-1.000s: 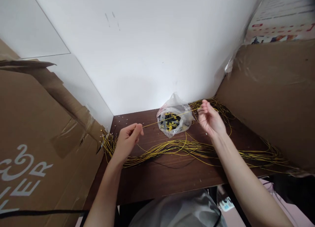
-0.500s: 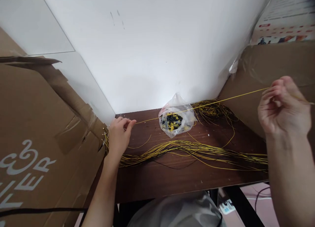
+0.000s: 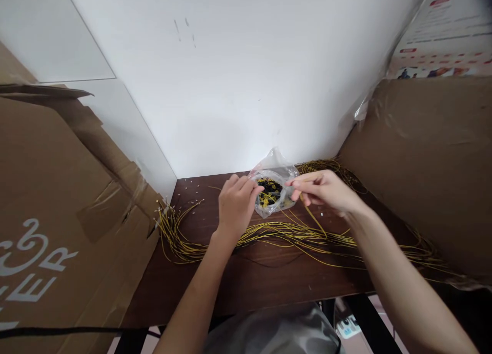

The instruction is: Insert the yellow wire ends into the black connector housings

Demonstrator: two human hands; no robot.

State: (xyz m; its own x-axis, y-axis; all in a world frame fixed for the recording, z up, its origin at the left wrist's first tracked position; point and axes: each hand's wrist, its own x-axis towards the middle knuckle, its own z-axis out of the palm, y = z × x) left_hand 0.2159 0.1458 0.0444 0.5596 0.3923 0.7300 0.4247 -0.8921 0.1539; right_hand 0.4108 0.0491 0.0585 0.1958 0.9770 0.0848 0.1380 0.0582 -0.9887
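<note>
Left edge: cardboard box (image 3: pixel 54 200), stiff, torn flaps. Wire bundle (image 3: pixel 265 231), slim, mostly yellow strands, curves across lower middle of frame. Left hand (image 3: pixel 236 203), centre: thumb and fingers look pinched on yellow wire (image 3: pixel 315 219). Clear crinkly plastic bag (image 3: pixel 275 162), small black and yellow parts inside. Right hand (image 3: pixel 326 190), right of centre: fingertips together on yellow wire, some hanging below. Wire probably light, springy, slightly slippery; pinch near an end.

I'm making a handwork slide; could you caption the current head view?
Left hand and right hand flanking a bag of black and yellow parts, yellow wires bundled along the table.
</note>
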